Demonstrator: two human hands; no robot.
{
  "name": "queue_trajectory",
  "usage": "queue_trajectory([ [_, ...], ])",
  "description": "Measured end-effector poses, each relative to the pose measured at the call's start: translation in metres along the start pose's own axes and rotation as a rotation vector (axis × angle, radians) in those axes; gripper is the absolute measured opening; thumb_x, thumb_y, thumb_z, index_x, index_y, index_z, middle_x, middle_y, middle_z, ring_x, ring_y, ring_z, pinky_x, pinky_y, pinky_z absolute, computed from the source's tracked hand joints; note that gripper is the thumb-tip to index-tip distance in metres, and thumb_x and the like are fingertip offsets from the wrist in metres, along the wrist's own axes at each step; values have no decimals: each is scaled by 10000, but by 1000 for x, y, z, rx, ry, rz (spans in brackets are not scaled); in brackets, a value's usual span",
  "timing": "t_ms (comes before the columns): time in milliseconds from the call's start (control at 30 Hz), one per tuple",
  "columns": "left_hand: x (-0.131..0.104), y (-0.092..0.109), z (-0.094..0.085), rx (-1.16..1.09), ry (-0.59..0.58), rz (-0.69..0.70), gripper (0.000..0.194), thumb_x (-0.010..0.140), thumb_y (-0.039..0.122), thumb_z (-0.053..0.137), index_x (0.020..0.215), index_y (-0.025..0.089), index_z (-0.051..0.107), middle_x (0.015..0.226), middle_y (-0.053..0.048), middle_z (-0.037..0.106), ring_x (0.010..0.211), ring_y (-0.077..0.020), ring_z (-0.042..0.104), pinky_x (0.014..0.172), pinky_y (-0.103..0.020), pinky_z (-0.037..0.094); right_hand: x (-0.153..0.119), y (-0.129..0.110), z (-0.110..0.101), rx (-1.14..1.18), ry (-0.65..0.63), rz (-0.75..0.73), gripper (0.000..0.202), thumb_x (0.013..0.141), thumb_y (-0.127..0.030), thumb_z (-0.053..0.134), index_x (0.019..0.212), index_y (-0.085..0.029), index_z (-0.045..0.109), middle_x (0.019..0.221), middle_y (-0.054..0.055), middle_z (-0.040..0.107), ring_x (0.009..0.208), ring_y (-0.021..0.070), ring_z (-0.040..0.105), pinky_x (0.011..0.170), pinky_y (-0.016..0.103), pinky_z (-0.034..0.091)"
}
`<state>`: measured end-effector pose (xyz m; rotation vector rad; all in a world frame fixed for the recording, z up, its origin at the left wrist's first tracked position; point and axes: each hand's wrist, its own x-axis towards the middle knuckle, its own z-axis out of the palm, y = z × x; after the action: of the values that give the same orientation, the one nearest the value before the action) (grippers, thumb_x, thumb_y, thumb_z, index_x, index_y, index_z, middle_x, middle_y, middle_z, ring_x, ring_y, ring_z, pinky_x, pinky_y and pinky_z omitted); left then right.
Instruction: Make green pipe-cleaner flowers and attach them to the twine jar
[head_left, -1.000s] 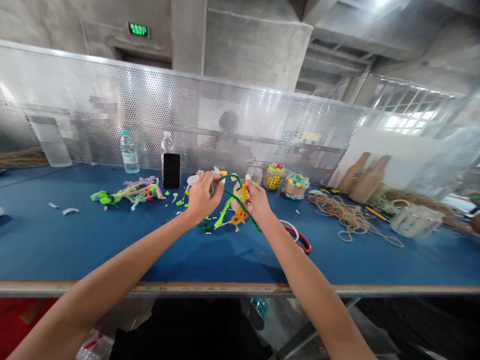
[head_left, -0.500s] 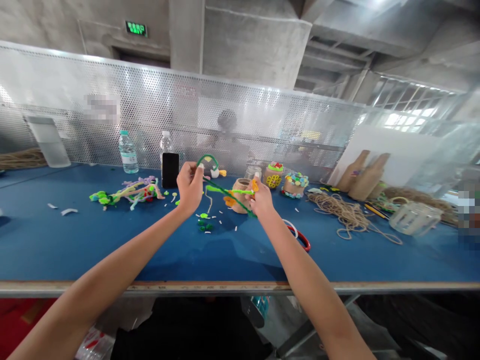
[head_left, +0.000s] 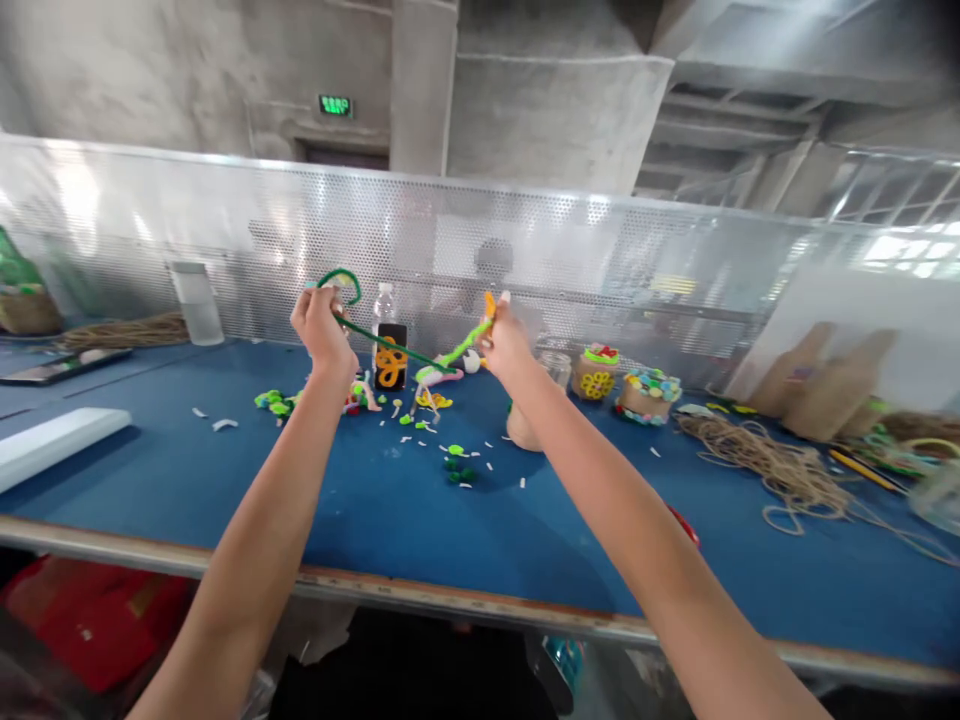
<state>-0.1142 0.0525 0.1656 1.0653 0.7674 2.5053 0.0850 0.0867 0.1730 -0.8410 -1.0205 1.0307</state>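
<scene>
My left hand (head_left: 324, 325) is closed on a dark green pipe cleaner (head_left: 390, 345), whose end curls above the fingers. The strand slants down to the right, toward a pinkish piece near the middle. My right hand (head_left: 506, 340) pinches a light green strip (head_left: 463, 347) with an orange tip (head_left: 490, 303) showing above the fingers. Both hands are raised over the blue table. A twine-wrapped jar (head_left: 523, 430) stands partly behind my right forearm. An orange looped shape (head_left: 390, 363) shows in front of the black phone.
Decorated jars (head_left: 596, 374) stand behind my right hand, with loose twine (head_left: 765, 460) and twine-covered bottles (head_left: 840, 385) farther right. White scraps and green bits (head_left: 459, 470) lie mid-table. A white block (head_left: 60, 445) is at the left.
The view has turned left, bringing the white block into sight. My hands are farther apart, with the dark green strand and the light green strip still held. The orange looped shape at the phone now shows.
</scene>
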Motion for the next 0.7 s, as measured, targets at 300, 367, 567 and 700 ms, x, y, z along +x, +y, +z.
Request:
queue_trajectory([
  [300,44,-9,-63,132,-117,-170,218,915,310,536,1017,122,576,917,-40,610,724,-127,603,623,-275,530,-17,36,121,-283,-514,141,265,920,-308,537,1126,-143,558,1052,66,614,836,169,630,701,343,548],
  [367,41,-14,-64,155,-174,-214,222,913,307,540,1032,123,575,941,-45,611,750,-136,609,642,-287,536,-31,46,100,-349,-700,143,250,922,-314,534,1099,-142,575,1036,63,626,835,165,634,709,340,549],
  [567,8,-27,-35,201,-524,-368,188,911,279,547,1001,119,586,914,-39,619,726,-123,609,630,-272,534,-63,47,21,-563,-936,26,191,905,-252,566,1059,-143,595,997,48,638,811,154,634,715,333,545],
  [700,-17,-25,-19,270,-815,-389,163,905,256,557,1000,130,599,938,-43,630,749,-125,613,661,-281,537,-64,46,-20,-656,-870,-106,199,910,-279,558,1038,-131,594,970,44,636,778,147,632,675,316,546],
])
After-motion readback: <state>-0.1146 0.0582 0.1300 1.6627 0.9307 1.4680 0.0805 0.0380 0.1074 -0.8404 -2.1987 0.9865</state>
